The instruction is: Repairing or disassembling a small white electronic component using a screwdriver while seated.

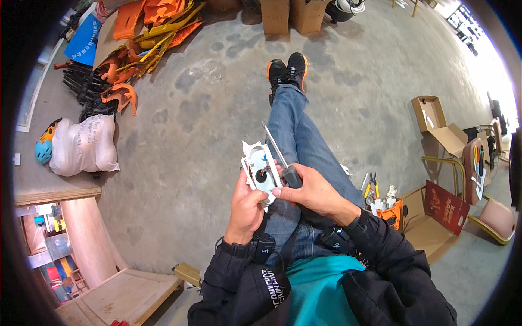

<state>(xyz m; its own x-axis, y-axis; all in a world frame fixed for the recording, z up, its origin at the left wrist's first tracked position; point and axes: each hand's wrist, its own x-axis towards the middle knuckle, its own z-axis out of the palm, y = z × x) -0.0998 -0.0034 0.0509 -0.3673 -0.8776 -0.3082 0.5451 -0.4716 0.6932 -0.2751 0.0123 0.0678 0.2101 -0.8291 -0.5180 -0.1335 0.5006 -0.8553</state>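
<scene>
A white plastic housing (255, 160) with an oval recess, a dark round part and thin wires inside is held upright over my lap. My left hand (244, 209) grips its lower left side, with the thumb lying across the lower end. My right hand (315, 193) is closed around the dark handle of a screwdriver (276, 145), whose metal shaft points up and away to the left, past the housing's right edge. The right thumb presses on the housing's lower right edge. The fingers behind the housing are hidden.
Pliers with yellow handles (372, 187) stand by an orange tool box (392, 213) at my right, beside an open cardboard box (429, 239). A chair (492, 220) is farther right. Orange and yellow plastic parts (141, 51) pile up far left, near a stuffed white bag (84, 144).
</scene>
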